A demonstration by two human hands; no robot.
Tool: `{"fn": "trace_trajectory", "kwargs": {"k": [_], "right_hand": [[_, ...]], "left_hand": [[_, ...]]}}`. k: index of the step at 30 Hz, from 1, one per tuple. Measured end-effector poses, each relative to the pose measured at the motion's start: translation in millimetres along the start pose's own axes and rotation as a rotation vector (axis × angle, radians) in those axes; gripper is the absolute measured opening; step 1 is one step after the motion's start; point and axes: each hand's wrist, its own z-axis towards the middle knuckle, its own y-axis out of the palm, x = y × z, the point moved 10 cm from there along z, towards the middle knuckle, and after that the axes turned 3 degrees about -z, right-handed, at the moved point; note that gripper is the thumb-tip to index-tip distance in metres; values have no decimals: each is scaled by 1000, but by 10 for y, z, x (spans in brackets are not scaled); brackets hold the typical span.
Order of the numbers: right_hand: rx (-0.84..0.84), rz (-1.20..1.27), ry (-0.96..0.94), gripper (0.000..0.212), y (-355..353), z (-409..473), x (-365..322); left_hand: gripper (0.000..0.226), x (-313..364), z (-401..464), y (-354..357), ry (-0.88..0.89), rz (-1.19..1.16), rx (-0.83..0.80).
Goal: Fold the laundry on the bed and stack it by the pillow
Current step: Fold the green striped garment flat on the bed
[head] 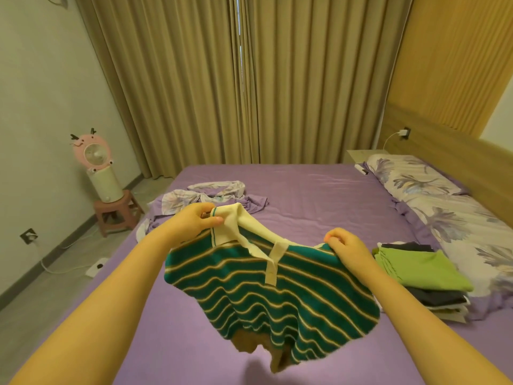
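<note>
— So, where was the shirt at that moment?

— Up in the air over the near half of the bed [305, 195]. My left hand [191, 219] pinched the cream collar of the green striped polo shirt [266, 290], thumb and fingers closed on the fabric. My right hand [345, 245] gripped the other shoulder, fingers curled round the knit. The hem hung down, clear of the purple sheet.

— And the stack?

— By the right edge, just beside the floral pillow [433, 201]: a folded pile [424, 276] with a lime green piece on top and dark ones under it.

— Anything else left on the bed?

— Yes, a crumpled floral and purple cloth [211, 195] lay near the far left corner, well apart from the stack.

— Off the bed?

— A pink fan [93, 162] stood on a small stool [116, 215] by the left wall.
</note>
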Motion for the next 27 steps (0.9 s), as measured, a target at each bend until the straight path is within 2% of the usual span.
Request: {"fn": "trace_trajectory", "kwargs": {"k": [2,4,7,9,15,19,23,25,27], "right_hand": [[-144,8,42,40,84,-46,-62],[-297,-65,76,44,173,-103,-74],[-496,-59,96,21,242,-204,-34],[-588,-38,108,19,262,-271,15],[-479,-209,122,19,166,-208,200],[-352,-228,87,27,64,-175,125],[-236,-87,75,37,11,-229,40],[-224,-50,84,37,25,-301,40],[-286,-43,123,37,92,-394,83]], "left_hand": [[22,22,-34,-23,28,37,47],[18,37,-53,-36,43,75,101],[28,48,-79,-70,37,179,189],[34,22,-106,-108,15,188,233],[47,-155,-216,-181,-72,226,310],[64,-301,-273,-130,-93,169,210],[69,-488,-347,-74,-86,110,161],[70,-561,-391,-12,-100,109,118],[70,-624,-424,64,-111,113,63]]}}
